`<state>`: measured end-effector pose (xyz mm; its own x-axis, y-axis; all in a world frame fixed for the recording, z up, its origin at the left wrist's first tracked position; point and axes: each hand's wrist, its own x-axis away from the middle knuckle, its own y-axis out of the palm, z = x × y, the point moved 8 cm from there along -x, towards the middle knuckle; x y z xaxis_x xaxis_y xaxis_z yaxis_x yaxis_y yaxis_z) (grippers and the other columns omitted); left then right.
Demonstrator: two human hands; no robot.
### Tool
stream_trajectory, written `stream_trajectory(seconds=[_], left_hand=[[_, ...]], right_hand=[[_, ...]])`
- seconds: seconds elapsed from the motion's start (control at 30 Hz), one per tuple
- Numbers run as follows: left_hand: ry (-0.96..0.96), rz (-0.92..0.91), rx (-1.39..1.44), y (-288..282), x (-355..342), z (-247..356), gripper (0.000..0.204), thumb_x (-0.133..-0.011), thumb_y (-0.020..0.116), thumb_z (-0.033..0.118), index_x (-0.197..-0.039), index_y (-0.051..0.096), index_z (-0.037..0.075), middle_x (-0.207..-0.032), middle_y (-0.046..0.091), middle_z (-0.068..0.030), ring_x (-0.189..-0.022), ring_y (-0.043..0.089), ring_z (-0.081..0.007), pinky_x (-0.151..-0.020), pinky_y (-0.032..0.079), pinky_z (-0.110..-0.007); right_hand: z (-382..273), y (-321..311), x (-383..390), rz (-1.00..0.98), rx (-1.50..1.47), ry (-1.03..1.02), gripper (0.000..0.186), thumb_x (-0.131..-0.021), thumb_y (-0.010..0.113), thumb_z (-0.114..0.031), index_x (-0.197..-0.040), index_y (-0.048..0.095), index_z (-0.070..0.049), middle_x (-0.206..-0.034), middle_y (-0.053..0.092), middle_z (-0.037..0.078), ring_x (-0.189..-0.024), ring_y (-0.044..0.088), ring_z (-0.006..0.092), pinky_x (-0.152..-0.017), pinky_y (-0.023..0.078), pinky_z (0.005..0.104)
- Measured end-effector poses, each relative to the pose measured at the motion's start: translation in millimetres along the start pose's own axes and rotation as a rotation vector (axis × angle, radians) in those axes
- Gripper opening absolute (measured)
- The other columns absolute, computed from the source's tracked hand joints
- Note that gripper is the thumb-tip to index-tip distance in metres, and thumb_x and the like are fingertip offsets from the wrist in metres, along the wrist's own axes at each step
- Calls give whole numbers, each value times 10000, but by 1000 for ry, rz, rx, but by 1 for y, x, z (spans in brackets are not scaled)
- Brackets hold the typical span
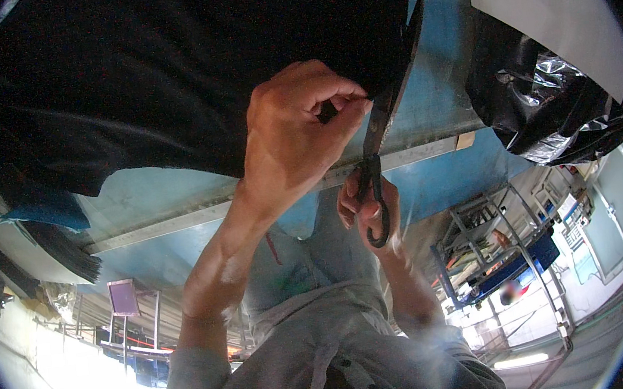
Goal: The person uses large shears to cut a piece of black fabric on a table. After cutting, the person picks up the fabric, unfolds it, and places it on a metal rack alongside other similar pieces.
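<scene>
My left hand pinches the edge of a large black cloth, its thumb and forefinger pressed together beside the scissor blades. My right hand is lower, at the table's metal edge, wrapped round the handles of long black scissors. The blades point up the picture along the cloth's right edge. The cloth lies on a blue tabletop with a metal strip along its near edge.
A crumpled black plastic bundle and a white paper sheet lie at the right. Stacked dark and pale layers sit at the left. Beyond are metal racks and a blurred person.
</scene>
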<state>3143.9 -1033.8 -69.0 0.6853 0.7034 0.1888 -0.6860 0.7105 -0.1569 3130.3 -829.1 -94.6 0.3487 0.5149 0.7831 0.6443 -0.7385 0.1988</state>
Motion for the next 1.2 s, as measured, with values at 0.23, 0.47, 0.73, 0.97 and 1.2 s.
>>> stream_trajectory(seconds=[0.23, 0.47, 0.73, 0.97, 1.2], left_hand=[[26, 7, 56, -3, 1, -1, 64, -721, 744, 35, -772, 707, 27, -703, 631, -51, -615, 578, -112, -506, 417, -236], [29, -13, 88, -8, 4, -2, 68, -710, 746, 33, -765, 705, 25, -682, 620, -56, -587, 578, -120, -492, 429, -245], [5, -11, 119, -7, 4, -3, 88, -708, 760, 31, -781, 711, 27, -705, 626, -43, -612, 547, -100, -519, 403, -235], [8, -22, 133, -5, 5, -6, 101, -704, 768, 31, -787, 711, 24, -697, 622, -34, -625, 532, -96, -531, 392, -239], [64, -45, 68, -8, 2, -1, 72, -713, 748, 32, -773, 709, 28, -694, 640, -65, -630, 619, -135, -487, 466, -253]], right_hand=[[-1, 3, 1, 27, -26, 13, 701, -595, 783, -645, -849, 466, -73, -665, 471, -18, -540, 487, 102, -438, 374, 235], [-7, 9, 5, 38, 0, -18, 631, -652, 788, -590, -792, 461, -70, -648, 470, -14, -508, 465, 100, -421, 359, 242], [-13, 13, 6, 37, -1, -27, 607, -703, 748, -592, -786, 464, -63, -620, 468, -9, -479, 450, 99, -408, 359, 247], [-14, 15, 2, 93, 45, -16, 526, -770, 737, -511, -813, 464, -64, -614, 467, -9, -468, 454, 94, -392, 353, 246], [-5, 15, 2, 87, -81, -34, 438, -803, 747, -399, -828, 470, -60, -613, 471, -2, -462, 452, 94, -382, 352, 241]])
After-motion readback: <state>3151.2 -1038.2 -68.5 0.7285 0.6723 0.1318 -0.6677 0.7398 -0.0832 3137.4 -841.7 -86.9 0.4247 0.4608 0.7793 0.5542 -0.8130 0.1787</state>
